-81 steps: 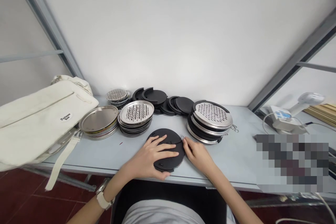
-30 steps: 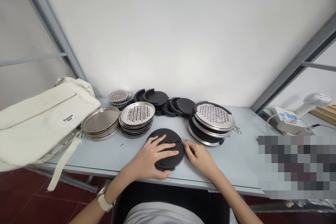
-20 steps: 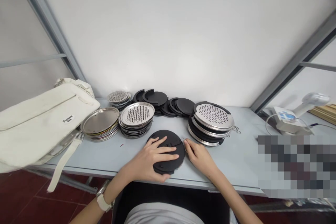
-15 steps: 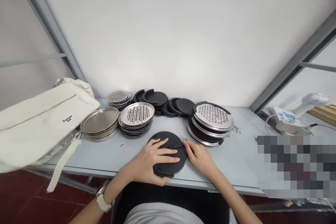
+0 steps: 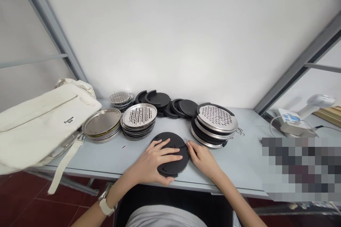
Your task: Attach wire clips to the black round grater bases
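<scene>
A round black plastic disc (image 5: 166,167) with a thin metal rim showing at its lower right lies face down near the table's front edge. My left hand (image 5: 153,161) rests on top of it, fingers spread flat across the surface and the thumb by its near edge. At the disc's right side, my right hand (image 5: 200,154) is closed in a pinch on a small metal wire loop (image 5: 185,142). The fingertips hide part of the loop.
Beyond the disc stand stacked metal plates (image 5: 102,122), grater discs (image 5: 140,116), smaller perforated discs (image 5: 120,98) and black plastic holders (image 5: 160,98). Grater discs in black holders (image 5: 217,117) are piled at right. A white bag (image 5: 45,124) lies left; a handheld scanner (image 5: 315,104) sits far right.
Both hands stay in nearly the same place. The black disc has turned or shifted very slightly under my left hand, and the wire loop has moved a little up and right.
</scene>
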A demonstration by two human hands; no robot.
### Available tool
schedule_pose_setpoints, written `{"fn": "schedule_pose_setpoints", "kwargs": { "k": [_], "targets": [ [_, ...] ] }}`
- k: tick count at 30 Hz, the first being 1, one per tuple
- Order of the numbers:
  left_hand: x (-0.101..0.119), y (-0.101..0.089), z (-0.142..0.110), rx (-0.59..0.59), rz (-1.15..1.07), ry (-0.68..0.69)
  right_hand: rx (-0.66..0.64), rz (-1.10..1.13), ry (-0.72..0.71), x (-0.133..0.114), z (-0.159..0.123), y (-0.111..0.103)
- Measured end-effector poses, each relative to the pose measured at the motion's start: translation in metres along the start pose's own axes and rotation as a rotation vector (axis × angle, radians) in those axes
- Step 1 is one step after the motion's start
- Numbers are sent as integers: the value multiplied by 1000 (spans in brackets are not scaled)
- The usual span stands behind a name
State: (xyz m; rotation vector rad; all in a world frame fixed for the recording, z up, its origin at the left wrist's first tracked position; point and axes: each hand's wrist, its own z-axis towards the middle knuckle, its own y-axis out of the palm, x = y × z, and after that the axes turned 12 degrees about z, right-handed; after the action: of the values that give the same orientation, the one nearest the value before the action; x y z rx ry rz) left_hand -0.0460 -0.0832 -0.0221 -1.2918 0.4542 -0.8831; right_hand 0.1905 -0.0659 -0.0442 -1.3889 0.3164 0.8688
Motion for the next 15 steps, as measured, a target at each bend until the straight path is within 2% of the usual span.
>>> {"fn": "schedule_pose_setpoints", "kwargs": {
  "k": [5,10,15],
  "targets": [
    [1,1,1,3,11,-10,7,-1,-3,1,-1,0],
    [-2,2,2,8,86,-109,-15,2,-21,3,-3,0],
    [-5,2,2,15,115,-104,-5,-19,-26,2,-4,2]
  ]
}}
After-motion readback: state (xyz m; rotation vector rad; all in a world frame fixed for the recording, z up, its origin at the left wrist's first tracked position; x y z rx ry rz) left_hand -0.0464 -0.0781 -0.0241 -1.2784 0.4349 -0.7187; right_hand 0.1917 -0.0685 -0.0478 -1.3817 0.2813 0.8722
